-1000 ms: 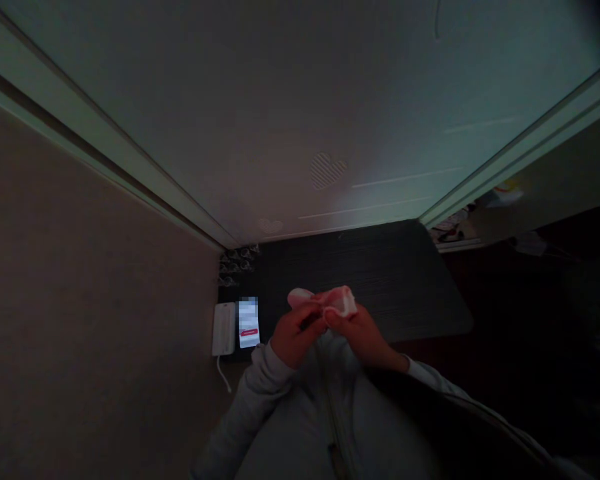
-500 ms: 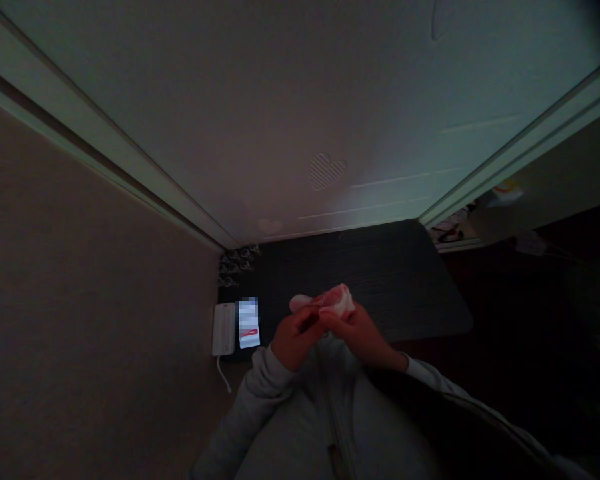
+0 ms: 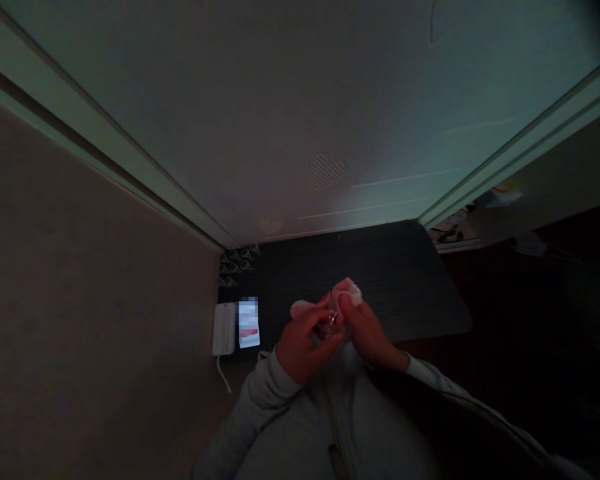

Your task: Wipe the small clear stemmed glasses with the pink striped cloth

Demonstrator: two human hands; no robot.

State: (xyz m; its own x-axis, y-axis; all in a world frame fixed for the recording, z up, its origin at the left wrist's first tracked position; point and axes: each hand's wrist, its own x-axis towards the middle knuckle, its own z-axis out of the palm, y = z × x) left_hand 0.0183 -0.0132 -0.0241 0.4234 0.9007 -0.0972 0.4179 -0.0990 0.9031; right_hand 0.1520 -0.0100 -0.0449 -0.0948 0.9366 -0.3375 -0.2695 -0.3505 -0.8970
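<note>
My right hand (image 3: 373, 337) is closed on a soft pink-and-white cloth item (image 3: 347, 288), thumb pressed on top of it. My left hand (image 3: 303, 347) is curled on the other side, fingers and thumb bent around a small shiny object (image 3: 333, 319) between the hands; its kind is too dark to make out. A rounded pink end (image 3: 303, 309) sticks out past my left fingers, and I cannot tell whether it belongs to the same item. Both hands are above the near part of a dark wood-grain table (image 3: 390, 273).
Several small clear objects (image 3: 235, 267) stand in rows at the table's back left corner. A lit phone (image 3: 249, 323) lies beside a white box-shaped device (image 3: 224, 329) with a cable. A white panel with a heart relief (image 3: 325, 171) rises behind the table; a wall is on the left.
My left hand has turned and its fingers have opened around the shiny object, which now shows. The pink cloth has moved slightly right and up with my right hand.
</note>
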